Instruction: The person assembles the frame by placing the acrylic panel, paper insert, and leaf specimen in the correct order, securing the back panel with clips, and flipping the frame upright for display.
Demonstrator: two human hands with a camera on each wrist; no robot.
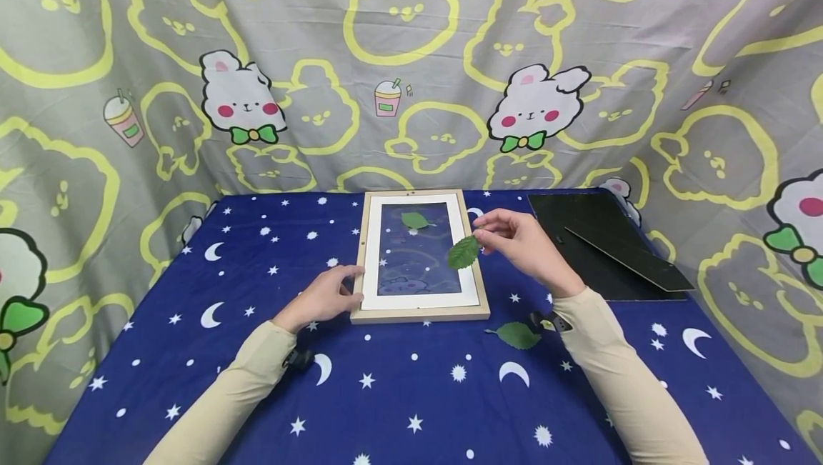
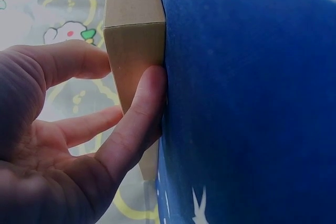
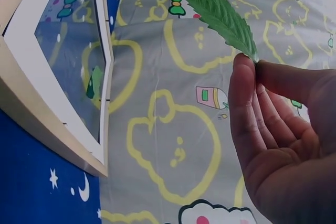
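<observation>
One serrated leaf is pinched by fingers of the right hand, and the left hand (fingers apart) touches the wooden picture frame.

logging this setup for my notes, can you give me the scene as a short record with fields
right hand: right hand pinches a serrated green leaf by one end, raised off the table
left hand: left hand touches the wooden picture frame on its left side
frame: lies flat, white mat around a clear pane
leaf inside mat opening: one green leaf, toward the far end
loose leaf: one on the blue star-and-moon tablecloth, near the right wrist
black backing board: right of frame
</observation>
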